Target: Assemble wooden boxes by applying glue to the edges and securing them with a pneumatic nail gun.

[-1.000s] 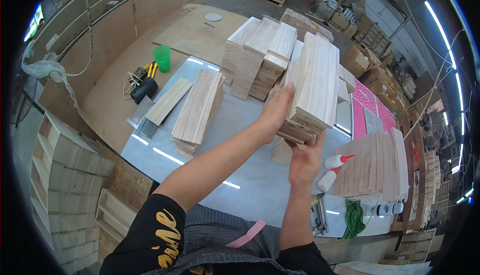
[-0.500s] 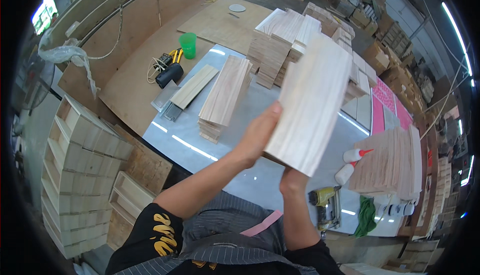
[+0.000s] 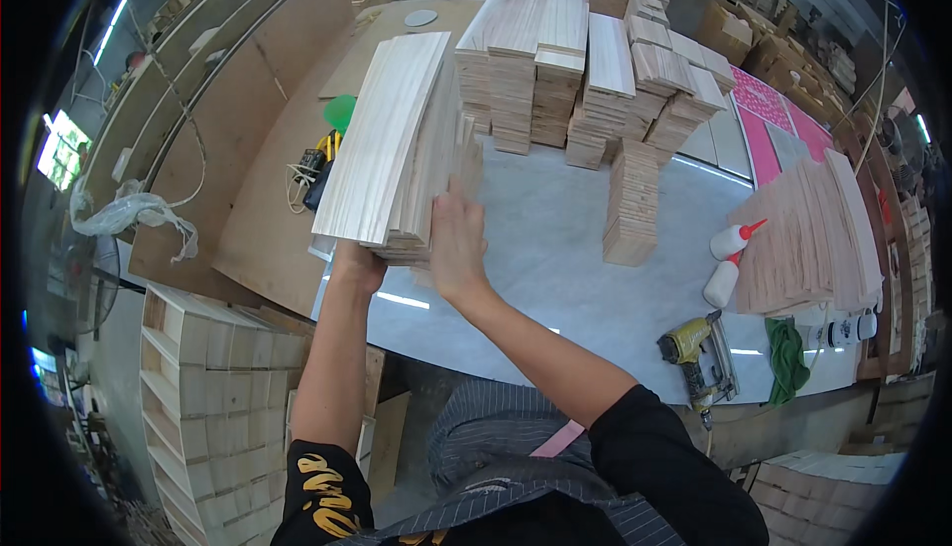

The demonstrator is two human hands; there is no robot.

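A stack of thin pale wooden boards (image 3: 382, 139) is between my hands, tilted above the left part of the table. My left hand (image 3: 359, 266) grips it from below at its near end, the fingers mostly hidden beneath the boards. Against the right side of the stack presses my right hand (image 3: 459, 243), its fingers closed along the board edges. Behind the held boards, another small stack is mostly hidden. A separate short stack of wooden blocks or boards (image 3: 632, 211) stands on the grey tabletop (image 3: 535, 219) to the right.
Several tall board stacks (image 3: 526, 60) line the table's far side. To the right lie fanned boards (image 3: 808, 239), two white glue bottles (image 3: 729, 240) with red tips, a nail gun (image 3: 699, 353) and a green cloth (image 3: 786, 360). Wooden drawer-like boxes (image 3: 223, 387) are piled at left.
The boards in my hands have moved left, over the small stack there. My right hand has shifted from beneath them to their right side, and my left hand to below.
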